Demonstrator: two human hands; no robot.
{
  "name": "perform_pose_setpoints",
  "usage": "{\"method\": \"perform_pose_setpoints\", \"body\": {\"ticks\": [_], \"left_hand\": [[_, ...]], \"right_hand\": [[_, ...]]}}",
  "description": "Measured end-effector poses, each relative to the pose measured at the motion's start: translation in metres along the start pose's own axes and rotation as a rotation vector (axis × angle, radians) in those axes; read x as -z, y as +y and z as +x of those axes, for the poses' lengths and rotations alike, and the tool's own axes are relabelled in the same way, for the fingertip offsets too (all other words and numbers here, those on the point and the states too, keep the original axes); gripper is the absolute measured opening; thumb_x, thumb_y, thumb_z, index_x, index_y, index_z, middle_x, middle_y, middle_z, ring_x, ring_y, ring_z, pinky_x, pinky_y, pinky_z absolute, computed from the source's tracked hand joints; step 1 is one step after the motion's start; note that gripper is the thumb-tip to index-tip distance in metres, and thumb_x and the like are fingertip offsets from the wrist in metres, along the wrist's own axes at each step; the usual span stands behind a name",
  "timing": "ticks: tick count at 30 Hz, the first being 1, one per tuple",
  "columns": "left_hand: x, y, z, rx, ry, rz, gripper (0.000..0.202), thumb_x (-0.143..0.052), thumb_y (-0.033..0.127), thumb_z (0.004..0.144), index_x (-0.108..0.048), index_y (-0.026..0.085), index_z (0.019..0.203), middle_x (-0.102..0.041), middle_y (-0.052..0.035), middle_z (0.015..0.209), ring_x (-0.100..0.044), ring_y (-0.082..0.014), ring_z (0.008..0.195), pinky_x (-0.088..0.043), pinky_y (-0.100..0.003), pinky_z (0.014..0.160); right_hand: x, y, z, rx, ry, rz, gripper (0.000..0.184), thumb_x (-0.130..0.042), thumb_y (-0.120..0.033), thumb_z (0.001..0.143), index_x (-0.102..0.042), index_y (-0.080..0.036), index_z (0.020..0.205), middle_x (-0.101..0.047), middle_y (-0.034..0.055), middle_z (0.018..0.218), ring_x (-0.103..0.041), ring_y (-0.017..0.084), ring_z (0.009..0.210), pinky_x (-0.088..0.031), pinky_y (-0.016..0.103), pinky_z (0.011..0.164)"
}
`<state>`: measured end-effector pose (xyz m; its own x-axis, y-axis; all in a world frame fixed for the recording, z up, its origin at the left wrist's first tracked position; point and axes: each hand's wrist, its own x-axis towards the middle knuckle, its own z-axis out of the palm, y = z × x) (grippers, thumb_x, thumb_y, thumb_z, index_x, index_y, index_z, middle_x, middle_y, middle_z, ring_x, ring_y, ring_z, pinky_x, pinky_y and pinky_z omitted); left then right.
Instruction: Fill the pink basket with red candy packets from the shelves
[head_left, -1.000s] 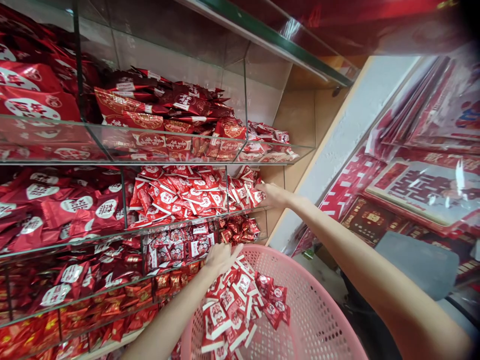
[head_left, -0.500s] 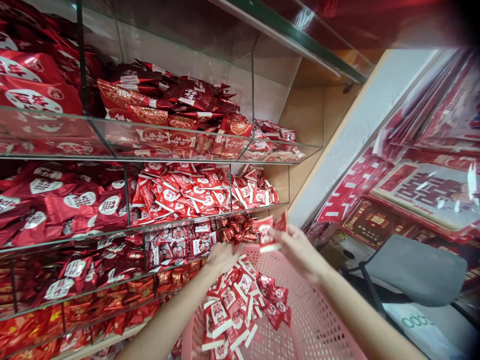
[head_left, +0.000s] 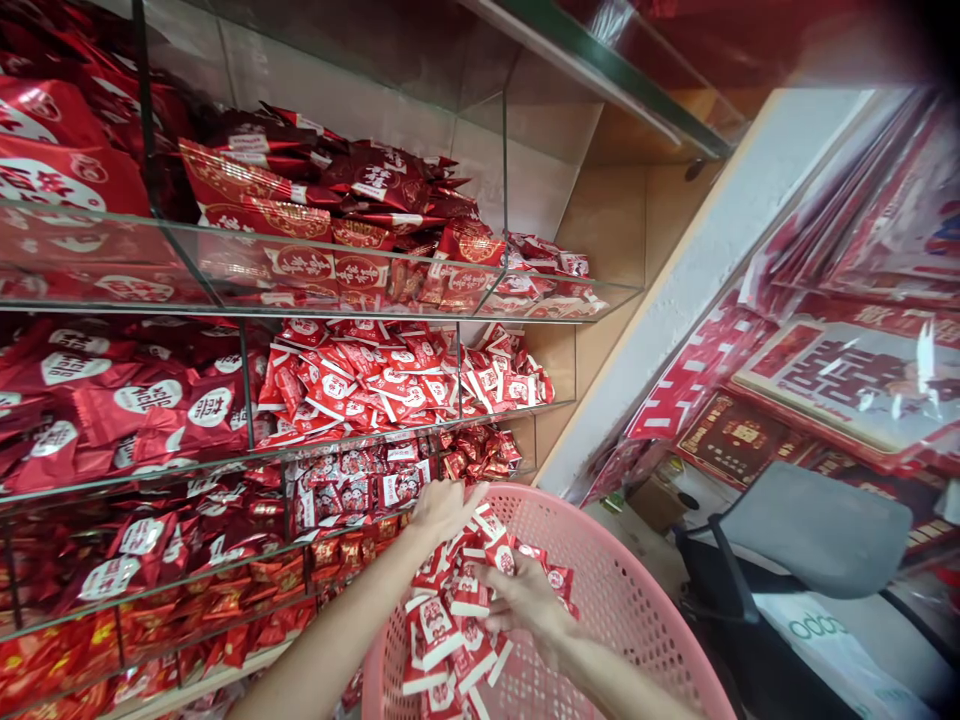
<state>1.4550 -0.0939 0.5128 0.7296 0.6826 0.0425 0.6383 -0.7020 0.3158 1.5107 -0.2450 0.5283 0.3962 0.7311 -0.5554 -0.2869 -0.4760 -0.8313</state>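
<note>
Small, flat red-and-white packets in glossy wrappers lie in a loose heap inside the round pink basket of perforated plastic, crowded toward its left side. The bare right hand is inside the basket at the heap's right edge, its fingers half curled and the thumb apart from them; the fingertips meet packets there, but I cannot tell whether any is pinched or merely touched. At the basket's far left rim lies the bare left hand, thumb stretched along it and the other fingers largely out of sight, so I cannot tell how firmly it grips. Setting packets down well would seem to call for a low, soft release: spread the fingers close above the heap, so the light wrappers settle rather than skid, then lift straight up so none clings. Favouring the basket's right side should stop the pile climbing its left wall, though the deep-red, square, shiny packets there are best not pressed. The left hand should steady the rim against tipping toward the tiered clear-glass shelves beyond the basket.
</note>
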Motion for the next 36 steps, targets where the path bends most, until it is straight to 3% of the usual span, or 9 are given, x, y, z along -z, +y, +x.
{"method": "perform_pose_setpoints", "body": {"ticks": [7,18,21,25,30,36], "left_hand": [[0.001,0.000,0.000,-0.004,-0.006,-0.002,0.082,0.001,0.064,0.076,-0.064,0.015,0.078,-0.066,-0.0136,0.078,-0.061,-0.0236,0.077,-0.042,-0.033,0.069],[0.002,0.001,-0.001,0.015,0.001,-0.008,0.081,0.001,0.063,0.076,-0.064,0.014,0.077,-0.066,-0.0134,0.079,-0.061,-0.0238,0.079,-0.042,-0.033,0.070],[0.003,0.001,-0.002,0.019,-0.007,-0.006,0.081,0.000,0.063,0.076,-0.064,0.014,0.077,-0.066,-0.0134,0.079,-0.061,-0.0239,0.079,-0.042,-0.033,0.070],[0.002,0.001,-0.001,0.013,-0.002,0.003,0.081,0.000,0.063,0.077,-0.064,0.014,0.078,-0.066,-0.0134,0.079,-0.061,-0.0237,0.078,-0.042,-0.033,0.070],[0.001,0.001,-0.001,-0.001,0.006,0.003,0.082,0.001,0.063,0.076,-0.064,0.014,0.077,-0.066,-0.0128,0.078,-0.061,-0.0241,0.077,-0.042,-0.033,0.068],[0.004,0.003,-0.002,0.032,-0.020,-0.021,0.079,-0.002,0.062,0.078,-0.064,0.014,0.077,-0.066,-0.0139,0.080,-0.061,-0.0227,0.080,-0.041,-0.032,0.070]], "right_hand": [[-0.002,-0.009,-0.003,0.044,-0.032,-0.057,0.041,-0.066,-0.039,0.059,-0.047,-0.018,0.088,-0.062,-0.0011,0.056,-0.057,0.014,0.039,-0.036,0.018,0.029],[-0.017,0.001,-0.007,-0.037,-0.048,-0.085,0.047,-0.066,-0.045,0.059,-0.042,-0.019,0.090,-0.061,-0.0003,0.058,-0.060,0.017,0.041,-0.041,0.020,0.031],[-0.014,-0.001,-0.008,-0.056,-0.031,-0.137,0.046,-0.063,-0.048,0.062,-0.043,-0.020,0.092,-0.059,-0.0025,0.055,-0.058,0.016,0.040,-0.037,0.019,0.030],[0.002,-0.009,-0.011,0.070,-0.001,-0.182,0.040,-0.064,-0.046,0.061,-0.048,-0.018,0.086,-0.055,-0.0052,0.049,-0.044,0.008,0.030,-0.027,0.018,0.028],[0.021,-0.011,-0.006,0.068,-0.029,0.019,0.034,-0.070,-0.038,0.057,-0.049,-0.018,0.074,-0.047,-0.0082,0.047,-0.031,0.002,0.033,-0.017,0.015,0.031],[0.023,-0.013,-0.006,0.018,-0.162,0.299,0.031,-0.064,-0.044,0.065,-0.048,-0.020,0.075,-0.050,-0.0066,0.060,-0.040,0.003,0.044,-0.025,0.014,0.038]]}}
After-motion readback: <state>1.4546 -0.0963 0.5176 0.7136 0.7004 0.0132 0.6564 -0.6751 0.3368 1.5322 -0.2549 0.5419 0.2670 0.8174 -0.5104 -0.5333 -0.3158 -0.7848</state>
